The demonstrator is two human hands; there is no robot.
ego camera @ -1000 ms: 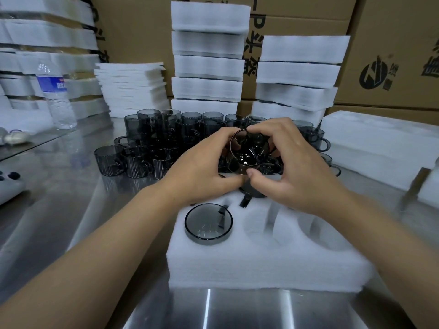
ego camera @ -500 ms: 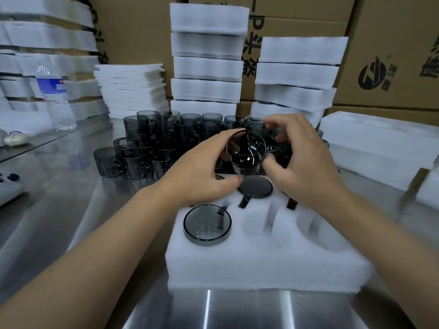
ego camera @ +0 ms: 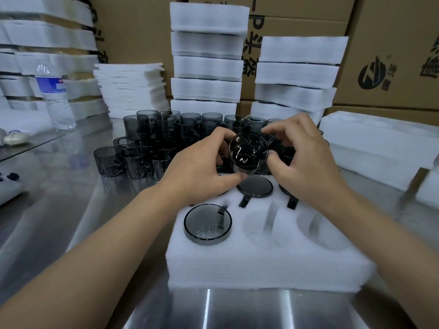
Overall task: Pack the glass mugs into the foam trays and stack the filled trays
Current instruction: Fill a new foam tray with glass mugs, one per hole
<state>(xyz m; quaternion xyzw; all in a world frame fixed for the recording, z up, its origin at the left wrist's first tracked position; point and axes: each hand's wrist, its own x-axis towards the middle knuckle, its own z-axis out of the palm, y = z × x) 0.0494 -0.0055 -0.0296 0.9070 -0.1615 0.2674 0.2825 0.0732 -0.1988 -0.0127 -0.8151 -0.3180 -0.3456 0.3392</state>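
A white foam tray (ego camera: 266,264) lies on the steel table in front of me. Smoked-glass mugs sit upside down in its pockets: one at the front left (ego camera: 207,224), one in the back middle (ego camera: 255,186); the back corner pockets are mostly hidden by my hands. Two front pockets (ego camera: 259,224) are hollow. Above the tray's back row I hold a glass mug (ego camera: 248,151) tilted with its mouth toward me. My left hand (ego camera: 202,172) grips its left side and base. My right hand (ego camera: 301,157) pinches its right side.
A crowd of loose grey mugs (ego camera: 152,143) stands behind the tray. Stacks of foam trays (ego camera: 206,67) and cardboard boxes (ego camera: 392,51) line the back. A water bottle (ego camera: 55,98) stands at the left. More foam (ego camera: 380,143) lies at the right.
The mug in my hands has risen from just above the tray's back row and tipped its mouth toward me. My right hand has slid to the mug's right side.
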